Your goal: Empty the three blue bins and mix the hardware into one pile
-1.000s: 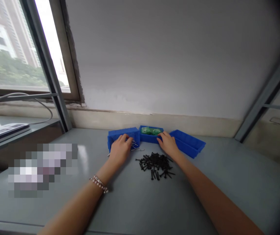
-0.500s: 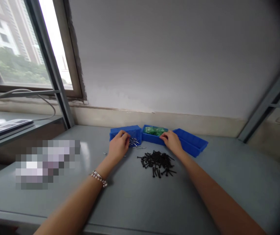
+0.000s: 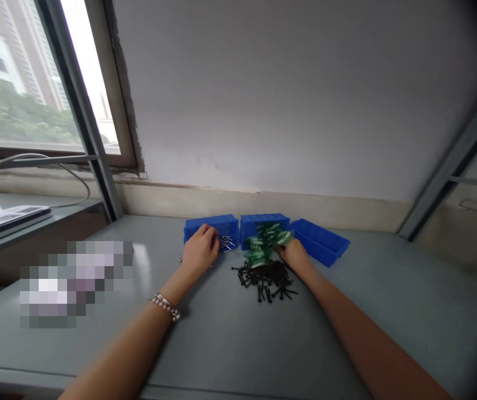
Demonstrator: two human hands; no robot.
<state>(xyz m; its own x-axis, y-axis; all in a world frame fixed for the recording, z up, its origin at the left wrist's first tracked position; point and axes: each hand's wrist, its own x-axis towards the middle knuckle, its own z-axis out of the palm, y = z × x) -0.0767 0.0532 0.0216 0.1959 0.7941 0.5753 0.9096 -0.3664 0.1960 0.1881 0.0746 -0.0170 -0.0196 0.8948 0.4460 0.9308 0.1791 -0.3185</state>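
Observation:
My left hand [image 3: 200, 251], fingers curled closed, is at the mouth of the left blue bin [image 3: 190, 225], which lies tipped on its side. Silver pop rivets [image 3: 226, 243] lie at that mouth; what the fingers grip is hidden. My right hand [image 3: 295, 253] is closed at the lower right of the middle blue bin [image 3: 250, 225], also tipped toward me. Blurred green pieces [image 3: 259, 250] tumble out of it, partly covering the fingertips. Just in front is a pile of black screws [image 3: 265, 278].
A third blue bin [image 3: 320, 239] stands upright at the right. At the left lies a pixelated object [image 3: 75, 280] on the grey table [image 3: 230, 344]. A side shelf with a white device [image 3: 9, 219] and a cable is beyond it. The wall [image 3: 263, 111] closes off the back.
The middle bin has tipped from upright onto its side, and its green contents are spilling forward toward the black screws. My right hand has turned and lowered with it; my left hand has hardly moved.

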